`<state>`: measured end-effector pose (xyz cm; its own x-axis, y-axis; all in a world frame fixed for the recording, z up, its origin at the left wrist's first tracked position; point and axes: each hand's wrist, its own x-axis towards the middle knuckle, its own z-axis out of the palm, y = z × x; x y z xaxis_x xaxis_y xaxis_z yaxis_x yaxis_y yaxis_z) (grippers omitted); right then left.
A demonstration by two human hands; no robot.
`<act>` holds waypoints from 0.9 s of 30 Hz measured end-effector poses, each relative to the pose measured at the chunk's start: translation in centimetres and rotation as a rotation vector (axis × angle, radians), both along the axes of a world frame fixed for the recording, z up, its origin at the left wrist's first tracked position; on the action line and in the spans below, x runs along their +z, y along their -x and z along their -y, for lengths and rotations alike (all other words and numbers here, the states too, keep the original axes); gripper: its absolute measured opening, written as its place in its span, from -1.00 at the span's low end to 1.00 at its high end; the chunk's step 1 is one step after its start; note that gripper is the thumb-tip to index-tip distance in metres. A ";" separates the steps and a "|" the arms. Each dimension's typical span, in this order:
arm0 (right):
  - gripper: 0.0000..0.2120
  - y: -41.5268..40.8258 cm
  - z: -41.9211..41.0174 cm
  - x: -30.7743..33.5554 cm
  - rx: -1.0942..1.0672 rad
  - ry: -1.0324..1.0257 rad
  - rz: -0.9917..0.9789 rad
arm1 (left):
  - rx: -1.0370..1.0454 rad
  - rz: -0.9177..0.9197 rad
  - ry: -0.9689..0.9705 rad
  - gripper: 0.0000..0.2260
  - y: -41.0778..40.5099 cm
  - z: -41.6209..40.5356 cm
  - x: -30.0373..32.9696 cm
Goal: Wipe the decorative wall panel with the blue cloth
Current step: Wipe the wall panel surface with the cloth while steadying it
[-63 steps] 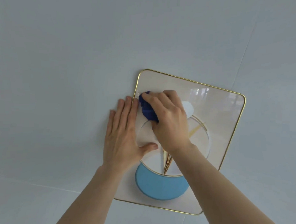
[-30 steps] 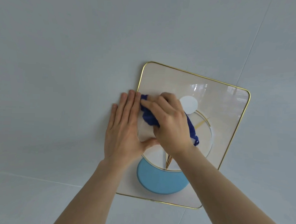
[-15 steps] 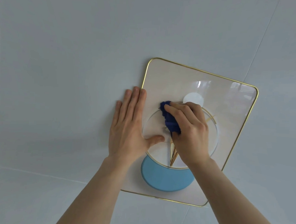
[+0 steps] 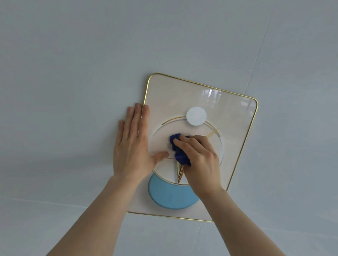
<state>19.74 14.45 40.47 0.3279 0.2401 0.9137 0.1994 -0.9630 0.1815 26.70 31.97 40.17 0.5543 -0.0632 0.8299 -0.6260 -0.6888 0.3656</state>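
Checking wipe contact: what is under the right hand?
The bunched blue cloth shows under the right hand, pressed on the wall panel inside its gold ring. The panel surface beneath cloth and palm is covered.

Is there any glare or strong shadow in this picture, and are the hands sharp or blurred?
Head view: the glossy wall panel carries a bright window-like reflection near its upper right corner; light is soft and even, with only a faint shadow on the wall beside the left hand; both that hand and the right hand on the blue cloth look fairly sharp; the wide lens skews the panel's outline.
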 end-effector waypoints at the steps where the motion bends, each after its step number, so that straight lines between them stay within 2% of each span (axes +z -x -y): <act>1: -0.60 0.4 -0.2 0.3 -0.015 0.002 -0.031 | -0.009 -0.011 -0.022 0.24 0.2 -0.3 0.2; 3: -0.58 1.2 -0.7 1.4 -0.056 -0.002 -0.123 | -0.051 -0.040 -0.050 0.15 0.7 -1.0 0.5; 5: -0.56 2.3 -1.5 2.9 -0.098 -0.047 -0.255 | -0.079 -0.067 -0.047 -0.02 1.6 -1.7 0.6; 8: -0.58 4.0 -2.3 4.8 -0.086 -0.230 -0.489 | -0.112 -0.012 0.001 -0.54 3.5 -2.5 0.1; 9: -0.61 4.6 -2.4 5.0 -0.042 -0.328 -0.523 | -0.126 0.017 0.018 -0.74 4.1 -2.6 0.0; 10: -0.64 5.3 -2.5 5.1 0.010 -0.424 -0.529 | -0.142 0.030 0.029 -0.85 4.6 -2.7 -0.1; 14: -0.73 7.6 -2.0 4.0 0.126 -0.729 -0.616 | -0.141 -0.026 0.012 -0.65 6.8 -2.6 0.4; 16: -0.76 8.4 -1.2 3.1 0.169 -0.878 -0.657 | -0.187 -0.106 -0.004 -0.63 7.6 -2.2 0.3; 19: -0.77 9.8 -0.2 2.0 0.258 -1.088 -0.695 | -0.488 -0.324 0.003 -0.71 8.7 -1.1 -0.6; 21: -0.78 10.7 0.3 1.2 0.301 -1.180 -0.690 | -0.694 -0.460 -0.037 -0.50 9.8 0.0 -1.3; 23: -0.77 11.6 0.8 0.5 0.318 -1.252 -0.678 | -0.789 -0.549 -0.072 -0.36 10.8 1.3 -2.2; 25: -0.74 12.6 1.7 -0.1 0.319 -1.304 -0.682 | -0.766 -0.545 -0.062 -0.39 11.3 2.7 -3.1; 27: -0.73 14.0 3.4 -0.8 0.343 -1.337 -0.705 | -0.703 -0.532 -0.045 -0.50 11.7 3.8 -3.6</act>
<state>5.72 11.10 39.70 0.8713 -0.4457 0.2057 0.1091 -0.2328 -0.9664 14.95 28.15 36.58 0.6869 -0.5617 0.4611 -0.6647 -0.2289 0.7112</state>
